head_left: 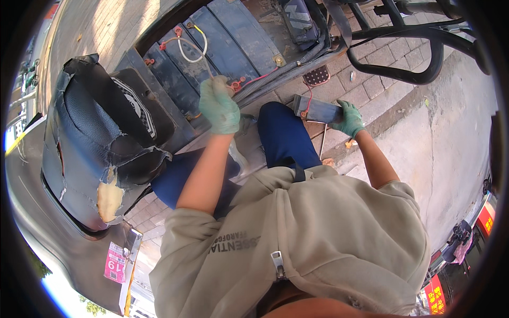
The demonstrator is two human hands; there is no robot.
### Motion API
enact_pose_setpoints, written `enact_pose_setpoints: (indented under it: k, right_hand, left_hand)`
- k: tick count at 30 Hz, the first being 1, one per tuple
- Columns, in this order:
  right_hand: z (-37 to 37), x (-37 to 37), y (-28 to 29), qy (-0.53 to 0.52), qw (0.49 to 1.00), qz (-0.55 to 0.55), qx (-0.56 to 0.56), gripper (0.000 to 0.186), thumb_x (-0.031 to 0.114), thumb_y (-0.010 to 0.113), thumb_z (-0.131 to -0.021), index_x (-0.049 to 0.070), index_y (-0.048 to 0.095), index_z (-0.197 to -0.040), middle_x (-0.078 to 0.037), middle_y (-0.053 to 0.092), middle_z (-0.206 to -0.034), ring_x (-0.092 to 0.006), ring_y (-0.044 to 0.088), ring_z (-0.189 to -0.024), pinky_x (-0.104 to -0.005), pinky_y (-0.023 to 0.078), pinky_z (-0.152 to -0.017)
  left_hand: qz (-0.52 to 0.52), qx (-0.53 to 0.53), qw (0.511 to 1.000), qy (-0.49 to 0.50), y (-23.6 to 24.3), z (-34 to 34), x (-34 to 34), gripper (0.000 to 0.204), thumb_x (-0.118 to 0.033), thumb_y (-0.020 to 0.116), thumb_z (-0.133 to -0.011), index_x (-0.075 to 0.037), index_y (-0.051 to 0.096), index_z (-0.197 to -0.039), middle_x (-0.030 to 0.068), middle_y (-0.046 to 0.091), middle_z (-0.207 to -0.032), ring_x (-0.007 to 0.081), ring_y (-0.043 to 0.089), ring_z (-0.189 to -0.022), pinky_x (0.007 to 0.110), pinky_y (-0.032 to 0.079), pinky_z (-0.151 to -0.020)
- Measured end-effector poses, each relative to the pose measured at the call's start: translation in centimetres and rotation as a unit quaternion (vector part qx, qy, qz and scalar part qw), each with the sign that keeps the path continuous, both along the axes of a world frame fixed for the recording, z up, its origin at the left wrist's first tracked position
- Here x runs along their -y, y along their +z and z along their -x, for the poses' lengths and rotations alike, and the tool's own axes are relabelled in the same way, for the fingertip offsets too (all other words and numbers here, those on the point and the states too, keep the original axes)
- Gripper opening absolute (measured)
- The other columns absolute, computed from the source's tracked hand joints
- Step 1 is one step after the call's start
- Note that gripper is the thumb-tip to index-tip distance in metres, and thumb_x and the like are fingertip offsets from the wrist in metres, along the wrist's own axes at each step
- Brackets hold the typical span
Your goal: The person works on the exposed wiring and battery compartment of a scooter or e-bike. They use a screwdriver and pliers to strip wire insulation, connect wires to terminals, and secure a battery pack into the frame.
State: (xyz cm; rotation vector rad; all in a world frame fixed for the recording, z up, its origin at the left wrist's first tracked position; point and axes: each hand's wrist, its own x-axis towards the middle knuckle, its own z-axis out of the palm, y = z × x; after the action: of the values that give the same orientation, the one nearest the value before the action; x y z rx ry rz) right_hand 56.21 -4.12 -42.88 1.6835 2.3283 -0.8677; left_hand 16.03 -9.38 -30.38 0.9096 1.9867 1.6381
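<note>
- Nearest, the right knee [286,132]: best kept still, since the dark block [322,111] sits just beside and above it; I cannot tell whether they touch.
- The gloved right hand [349,120]: this grip is closed around the block's right end, so the block's bulk reaches out leftward from the fingers. Holding it level and firm would seem wise, as the far end looks weakly supported.
- The red lead [309,99] at the block's left end, clear of the right grip: leave it slack, so no pull falls on its joint.
- The gloved left hand [219,106]: its fingertips look pinched together on a thin wire [207,68], which runs up and away from them over the tray. A light hold near the wire's end should give the best control.
- The red terminal cap [236,86], just right of the left fingertips: better to keep bare metal from bridging contacts here.
- Farther, the dark batteries [212,40] in the tray, beyond the left grip: mind the pale wire loop [186,57] lying over them, which could snag.
</note>
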Motion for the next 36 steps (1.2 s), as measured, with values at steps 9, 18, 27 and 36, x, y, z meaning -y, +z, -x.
enact_pose_setpoints:
  k: [9, 18, 27, 36]
  right_hand:
    - [0.7, -0.8, -0.3, 0.096, 0.993, -0.010, 0.075, 0.091, 0.037, 0.092, -0.055, 0.015, 0.053, -0.135, -0.012, 0.060, -0.129, -0.0339, 0.058, -0.119, -0.0460, 0.044, -0.104]
    - [0.3, -0.9, -1.4, 0.109, 0.992, -0.018, 0.060, 0.084, 0.034, 0.089, -0.057, 0.013, 0.053, -0.130, -0.011, 0.063, -0.122, -0.0340, 0.059, -0.115, -0.0472, 0.043, -0.102]
    - [0.1, -0.7, -1.5, 0.104, 0.991, -0.020, 0.078, 0.085, 0.036, 0.087, -0.059, 0.013, 0.053, -0.132, -0.012, 0.061, -0.125, -0.0337, 0.058, -0.117, -0.0464, 0.043, -0.103]
    - [0.1, -0.7, -1.4, 0.094, 0.993, -0.022, 0.066, 0.084, 0.035, 0.085, -0.060, 0.010, 0.053, -0.133, -0.013, 0.061, -0.126, -0.0346, 0.058, -0.118, -0.0468, 0.042, -0.105]
  left_hand:
    - [0.025, 0.180, 0.983, 0.009, 4.7, 1.3, -1.3, 0.026, -0.027, 0.058, -0.103, -0.002, 0.065, -0.096, -0.0014, 0.056, -0.066, 0.0065, 0.052, -0.060, 0.022, 0.041, -0.057]
    - [0.018, 0.110, 0.992, 0.058, 8.6, 6.0, -0.7, 0.031, -0.027, 0.056, -0.104, 0.000, 0.067, -0.096, -0.0016, 0.047, -0.065, 0.0055, 0.036, -0.054, 0.023, 0.027, -0.052]
    - [0.094, 0.229, 0.968, -0.044, 7.5, 2.6, -0.6, 0.024, -0.026, 0.066, -0.099, -0.004, 0.065, -0.089, -0.0020, 0.055, -0.072, 0.0040, 0.045, -0.060, 0.021, 0.036, -0.056]
    - [0.052, 0.148, 0.987, -0.036, 3.2, 0.3, -0.8, 0.028, -0.028, 0.063, -0.103, -0.004, 0.061, -0.089, 0.0000, 0.056, -0.072, 0.0038, 0.046, -0.060, 0.022, 0.041, -0.055]
